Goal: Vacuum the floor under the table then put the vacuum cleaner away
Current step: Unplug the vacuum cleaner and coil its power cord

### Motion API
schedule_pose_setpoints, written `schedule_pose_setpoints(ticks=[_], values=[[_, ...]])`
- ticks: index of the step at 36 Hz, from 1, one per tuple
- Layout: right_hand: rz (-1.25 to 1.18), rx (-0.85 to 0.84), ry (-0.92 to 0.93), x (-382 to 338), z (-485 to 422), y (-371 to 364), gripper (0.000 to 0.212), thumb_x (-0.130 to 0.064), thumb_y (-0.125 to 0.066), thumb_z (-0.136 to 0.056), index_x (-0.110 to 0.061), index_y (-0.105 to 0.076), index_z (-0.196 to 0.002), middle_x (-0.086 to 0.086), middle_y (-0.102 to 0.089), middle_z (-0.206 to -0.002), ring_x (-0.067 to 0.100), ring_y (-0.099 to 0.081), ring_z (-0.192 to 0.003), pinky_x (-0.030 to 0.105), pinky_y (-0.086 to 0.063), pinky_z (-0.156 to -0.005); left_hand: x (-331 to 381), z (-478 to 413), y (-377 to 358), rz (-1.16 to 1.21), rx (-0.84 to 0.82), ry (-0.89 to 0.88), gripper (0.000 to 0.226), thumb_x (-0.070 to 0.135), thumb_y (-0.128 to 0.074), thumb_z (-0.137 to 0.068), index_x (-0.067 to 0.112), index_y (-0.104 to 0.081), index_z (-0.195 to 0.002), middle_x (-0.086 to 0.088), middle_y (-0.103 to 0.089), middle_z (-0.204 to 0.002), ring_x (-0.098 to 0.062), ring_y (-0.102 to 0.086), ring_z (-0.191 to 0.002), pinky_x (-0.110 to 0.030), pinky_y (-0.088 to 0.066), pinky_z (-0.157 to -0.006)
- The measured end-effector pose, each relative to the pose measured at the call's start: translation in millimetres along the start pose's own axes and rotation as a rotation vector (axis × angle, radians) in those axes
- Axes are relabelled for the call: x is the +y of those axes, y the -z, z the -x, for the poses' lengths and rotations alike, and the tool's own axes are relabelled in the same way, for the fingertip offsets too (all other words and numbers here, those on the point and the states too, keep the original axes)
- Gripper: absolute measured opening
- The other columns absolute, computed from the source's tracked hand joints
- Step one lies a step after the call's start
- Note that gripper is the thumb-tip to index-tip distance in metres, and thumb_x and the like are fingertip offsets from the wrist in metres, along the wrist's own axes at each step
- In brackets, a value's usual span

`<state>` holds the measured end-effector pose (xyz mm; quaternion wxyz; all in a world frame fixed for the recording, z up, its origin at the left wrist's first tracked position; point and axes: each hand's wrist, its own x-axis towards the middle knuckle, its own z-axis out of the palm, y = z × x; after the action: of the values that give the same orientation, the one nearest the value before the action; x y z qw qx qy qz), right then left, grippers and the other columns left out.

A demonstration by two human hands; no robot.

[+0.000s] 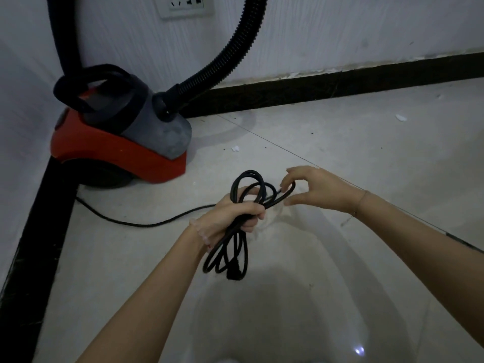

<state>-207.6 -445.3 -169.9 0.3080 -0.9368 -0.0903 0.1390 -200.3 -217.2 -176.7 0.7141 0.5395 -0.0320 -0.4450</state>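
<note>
the vacuum cleaner (117,132) fills the wall corner, its hose (230,56) arching overhead. a slack cord (146,223) crosses the floor (366,158) beside it. rightward the floor lies open along the baseboard (340,83).

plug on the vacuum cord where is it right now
In the head view, the plug hangs low at centre frame among the loops of the cord, just below the left hand that grips it, down-right of the vacuum cleaner.

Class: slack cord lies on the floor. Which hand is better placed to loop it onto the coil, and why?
Right. The left hand is full, gripping the coil; the right hand only pinches one loop, so it could likely fetch the slack cord.
</note>
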Motion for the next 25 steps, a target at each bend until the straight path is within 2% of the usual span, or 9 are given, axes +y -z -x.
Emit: schedule_pose_setpoints(ticks=[4, 7, 9, 11, 13, 17, 20, 22, 25], values=[[-0.335, 0.020, -0.079, -10.9, -12.1, -11.7, 0.013, -0.013, -0.069, -0.085, -0.018, -0.067, -0.096, -0.009, -0.069, -0.104, -0.004, -0.061, -0.097, 0.019, -0.039, -0.091, 9.4, 25.1, 20.8, 0.281, -0.176, -0.212, 0.038, 0.014, -0.081, -0.062, 0.014, -0.064, -0.096, -0.001, -0.053, -0.061, -0.007, -0.042, -0.047, -0.018, -0.035, -0.049], [-0.672, 0.026, -0.110, -32.9, -21.9, -26.3, 0.003, -0.009, -0.063, -0.090, -0.010, -0.063, -0.092, 0.005, -0.073, -0.102, 0.009, -0.066, -0.101, 0.024, -0.047, -0.090, 19.2, 37.4, 32.9, 0.426, -0.133, -0.334, 0.038, 0.018, -0.085, -0.058, 0.010, -0.054, -0.078, 0.003, -0.053, -0.059, -0.006, -0.043, -0.048, -0.017, -0.035, -0.051], [-0.796, -0.012, -0.107, -50.8, -28.1, -39.6, 0.016, -0.014, -0.061, -0.092, -0.012, -0.060, -0.108, 0.005, -0.069, -0.115, 0.010, -0.063, -0.109, 0.025, -0.047, -0.093, 22.9, 45.4, 41.6, 0.493, -0.072, -0.382, 0.039, 0.017, -0.086, -0.056, 0.010, -0.051, -0.072, 0.004, -0.052, -0.060, -0.006, -0.042, -0.048, -0.016, -0.036, -0.050], [-0.822, -0.029, -0.112, -68.3, -37.6, -52.9, 0.042, -0.018, -0.063, -0.091, -0.020, -0.050, -0.131, -0.001, -0.058, -0.130, 0.011, -0.059, -0.115, 0.023, -0.049, -0.090, 23.7, 53.9, 52.2, 0.559, -0.095, -0.395, 0.026, 0.016, -0.082, -0.063, 0.011, -0.058, -0.071, 0.004, -0.053, -0.064, -0.006, -0.044, -0.049, -0.016, -0.037, -0.050], [-0.791, 0.011, -0.124, -85.3, -51.0, -61.4, 0.064, -0.019, -0.066, -0.088, -0.028, -0.035, -0.144, -0.004, -0.044, -0.142, 0.014, -0.051, -0.123, 0.021, -0.046, -0.087, 22.6, 63.2, 59.9, 0.629, -0.201, -0.386, 0.009, 0.012, -0.068, -0.079, 0.008, -0.062, -0.085, 0.001, -0.057, -0.074, -0.008, -0.049, -0.056, -0.016, -0.037, -0.055], [-0.727, 0.051, -0.029, -121.7, -88.5, -63.9, 0.087, -0.016, -0.068, -0.086, -0.035, -0.015, -0.151, -0.006, -0.025, -0.155, 0.015, -0.031, -0.138, 0.027, -0.035, -0.097, 20.0, 79.9, 70.4, 0.716, -0.289, -0.314, 0.015, 0.006, -0.054, -0.088, 0.006, -0.051, -0.103, -0.005, -0.058, -0.079, -0.011, -0.044, -0.057, -0.019, -0.040, -0.057], [-0.701, 0.012, 0.114, -155.0, -117.4, -62.4, 0.092, -0.010, -0.069, -0.084, -0.039, -0.013, -0.151, -0.012, -0.018, -0.158, 0.010, -0.023, -0.140, 0.020, -0.031, -0.098, 17.1, 86.7, 80.5, 0.755, -0.314, -0.271, 0.033, 0.005, -0.061, -0.083, 0.013, -0.035, -0.102, -0.005, -0.057, -0.070, -0.010, -0.041, -0.052, -0.020, -0.046, -0.053], [-0.751, 0.022, 0.131, -174.0, -136.2, -63.7, 0.090, -0.009, -0.069, -0.083, -0.036, -0.017, -0.151, -0.009, -0.030, -0.151, 0.005, -0.029, -0.133, 0.011, -0.035, -0.092, 16.4, 92.2, 90.7, 0.762, -0.297, -0.267, 0.038, 0.006, -0.064, -0.081, 0.015, -0.033, -0.099, -0.003, -0.054, -0.065, -0.009, -0.033, -0.052, -0.020, -0.046, -0.052], [-0.777, 0.037, 0.085, -191.6, -158.6, -67.4, 0.069, -0.019, -0.071, -0.083, -0.032, -0.037, -0.142, -0.005, -0.051, -0.122, 0.014, -0.047, -0.123, 0.028, -0.042, -0.100, 20.1, 104.9, 108.2, 0.803, -0.261, -0.348, 0.019, 0.006, -0.058, -0.085, 0.007, -0.046, -0.100, -0.004, -0.054, -0.069, -0.010, -0.037, -0.054, -0.021, -0.046, -0.056]])
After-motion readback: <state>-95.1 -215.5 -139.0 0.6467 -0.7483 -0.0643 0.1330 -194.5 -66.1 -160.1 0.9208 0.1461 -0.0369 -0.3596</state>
